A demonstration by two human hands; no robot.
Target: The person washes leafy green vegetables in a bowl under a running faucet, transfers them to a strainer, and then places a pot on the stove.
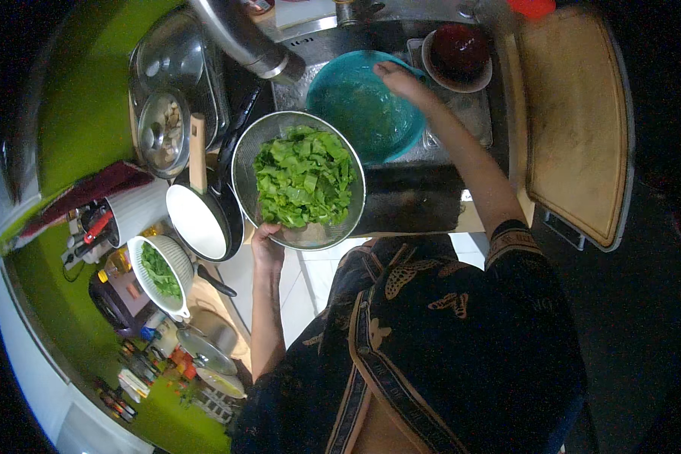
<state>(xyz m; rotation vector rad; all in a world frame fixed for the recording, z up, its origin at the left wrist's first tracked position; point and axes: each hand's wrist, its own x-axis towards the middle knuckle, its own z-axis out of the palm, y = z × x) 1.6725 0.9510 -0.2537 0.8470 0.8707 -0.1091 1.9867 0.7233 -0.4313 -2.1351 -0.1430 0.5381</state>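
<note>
My left hand [268,248] grips the near rim of a round wire-mesh strainer [241,176]. Chopped green leaves [303,176] are heaped inside it. The strainer is held at the front left of the sink, slightly overlapping a teal plastic basin [357,113] from this view. Water appears to be in the basin, which sits in the metal sink [318,62]. My right hand [398,80] is over the basin's far right part, with the wrist crossing its rim. Its fingers are blurred, and nothing shows in them.
A metal faucet [249,40] juts over the sink's left side. Dark red and pale bowls [459,57] stand at the sink's right, beside a wooden cutting board [573,125]. Leftward are a white-lined pan [196,221], a glass lid [162,136] and a white colander [184,278] of greens.
</note>
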